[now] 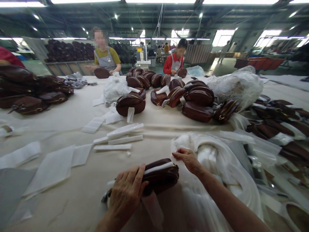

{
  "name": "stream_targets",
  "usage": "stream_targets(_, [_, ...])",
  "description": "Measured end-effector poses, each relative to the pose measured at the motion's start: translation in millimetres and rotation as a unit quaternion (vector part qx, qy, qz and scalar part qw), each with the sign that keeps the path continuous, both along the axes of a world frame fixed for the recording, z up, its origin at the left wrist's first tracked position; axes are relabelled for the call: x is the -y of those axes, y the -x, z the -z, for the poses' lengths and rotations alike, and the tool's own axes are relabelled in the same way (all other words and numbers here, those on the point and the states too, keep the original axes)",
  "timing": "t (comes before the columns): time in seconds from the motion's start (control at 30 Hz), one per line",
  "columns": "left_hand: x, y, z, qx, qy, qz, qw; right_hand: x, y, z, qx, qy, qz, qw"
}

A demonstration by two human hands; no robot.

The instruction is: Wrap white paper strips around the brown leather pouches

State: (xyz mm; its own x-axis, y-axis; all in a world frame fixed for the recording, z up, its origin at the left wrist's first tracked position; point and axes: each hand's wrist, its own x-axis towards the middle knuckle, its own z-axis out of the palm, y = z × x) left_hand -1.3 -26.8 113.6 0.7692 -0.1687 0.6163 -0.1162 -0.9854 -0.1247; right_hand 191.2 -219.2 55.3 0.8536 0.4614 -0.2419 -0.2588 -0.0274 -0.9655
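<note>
In the lower middle lies a small dark-brown leather bag [161, 180], turned so its zipper side faces up. A white strip [159, 167] runs along that side, and a pale tag [153, 207] hangs below. My left hand [129, 187] is wrapped over the bag's left part, fingers across the strip. Just beyond the bag's right end, my right hand [189, 159] has thumb and fingers pinched together; what is between them, if anything, I cannot make out. A heap of clear plastic and white foam-like wrapping [217, 154] lies beside and behind the right hand.
White paper sheets [51, 167] and narrow white strips [125, 132] lie to the left. Brown bags [198, 96] fill the table's middle, with more piles at left [31, 87] and right [285, 122]. Two co-workers [106, 58] [176, 59] handle bags across the table [154, 138].
</note>
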Motion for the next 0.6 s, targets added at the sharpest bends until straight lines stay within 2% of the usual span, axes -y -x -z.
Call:
stream_targets(0.13, [-1, -2, -1.3, -0.012, 0.016, 0.002, 1.0, -8, -5, -12.6, 0.056, -0.002, -0.037, 0.998])
stream_targets(0.2, [-2, -2, -3.7, -0.008, 0.028, 0.009, 1.0, -17, -6, -29.0, 0.084, -0.012, -0.061, 0.995])
stream_targets(0.27, [-3, -2, -6.5, -0.006, 0.049, 0.022, 0.999, -29, -1, -51.6, 0.149, -0.026, -0.119, 0.981])
stream_targets(0.3, [-4, -2, -7.6, -0.011, 0.063, 0.031, 0.997, -36, 3, -63.6, 0.211, -0.034, -0.17, 0.962])
stream_targets(0.33, [-4, -1, -8.1, -0.021, 0.079, 0.041, 0.996, -43, 8, -74.7, 0.289, -0.045, -0.23, 0.928])
stream_targets(0.43, [-6, 1, -6.5, -0.042, 0.127, 0.063, 0.989, -62, 22, -96.2, 0.492, -0.085, -0.371, 0.783])
stream_targets(0.47, [-6, 1, -5.3, -0.048, 0.145, 0.051, 0.987, -67, 24, -98.3, 0.512, -0.094, -0.394, 0.758])
stream_targets(0.5, [-7, 2, -4.2, -0.052, 0.163, 0.03, 0.985, -71, 25, -98.2, 0.515, -0.097, -0.409, 0.747])
stream_targets(0.6, [-9, 2, -3.2, -0.076, 0.209, -0.012, 0.975, -76, 21, -88.8, 0.49, -0.081, -0.434, 0.751])
